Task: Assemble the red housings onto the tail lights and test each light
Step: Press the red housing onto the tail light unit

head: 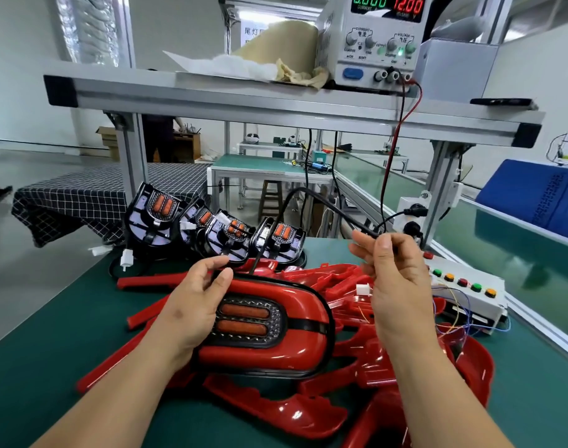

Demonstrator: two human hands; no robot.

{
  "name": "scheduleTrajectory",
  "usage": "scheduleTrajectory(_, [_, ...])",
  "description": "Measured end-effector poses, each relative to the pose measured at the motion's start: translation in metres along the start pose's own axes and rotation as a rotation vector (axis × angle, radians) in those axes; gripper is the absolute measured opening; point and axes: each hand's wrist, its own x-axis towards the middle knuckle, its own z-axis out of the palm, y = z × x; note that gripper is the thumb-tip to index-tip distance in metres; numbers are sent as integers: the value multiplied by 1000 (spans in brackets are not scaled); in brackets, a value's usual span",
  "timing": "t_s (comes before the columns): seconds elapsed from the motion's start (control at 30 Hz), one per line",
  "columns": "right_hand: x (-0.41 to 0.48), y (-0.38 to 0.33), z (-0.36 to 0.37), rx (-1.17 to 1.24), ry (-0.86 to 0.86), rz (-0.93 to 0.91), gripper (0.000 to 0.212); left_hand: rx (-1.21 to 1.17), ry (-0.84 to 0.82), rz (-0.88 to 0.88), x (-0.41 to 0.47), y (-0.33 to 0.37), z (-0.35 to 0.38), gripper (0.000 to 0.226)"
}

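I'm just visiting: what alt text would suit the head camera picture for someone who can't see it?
A person's left hand holds a tail light in a red housing, while the right hand pinches a black cable. Loose red housings lie beneath on a green table, four bare tail lights behind.

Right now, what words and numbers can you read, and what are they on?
"0.000": green digits on the grey bench power supply.
"12.00": red digits on the same supply.
"CURRENT" and "VOLTAGE": printed above its knobs.
"OUTPUT": between the knobs.
Smaller print under the digits and knobs: too blurred.
White paper sign behind the brown paper roll: Chinese characters, mostly hidden.
Blue plastic crate: marks too small.
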Motion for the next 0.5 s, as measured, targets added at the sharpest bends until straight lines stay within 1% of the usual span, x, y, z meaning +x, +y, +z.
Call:
scheduleTrajectory(0.1, [0,4,-1,-76,21,-35,17,48,14,16,-1,-1,-1,16])
scheduleTrajectory(0.27, [2,8,-5,-124,39,-15,18,69,43,3,-4,-3,-2,15])
scheduleTrajectory(0.37, [1,7,-6,-122,43,-11,17,72,59,-3,-6,-2,-2,23])
scheduleTrajectory(0.4, [1,7,-6,-126,42,-21,17,126,77,24,-7,0,-2,27])
scheduleTrajectory(0.43, [1,6,-6,-131,36,-34,17,233,117,78,-9,4,-3,30])
scheduleTrajectory(0.5, [0,3,-4,-139,18,-55,18,422,209,256,-15,18,-2,34])
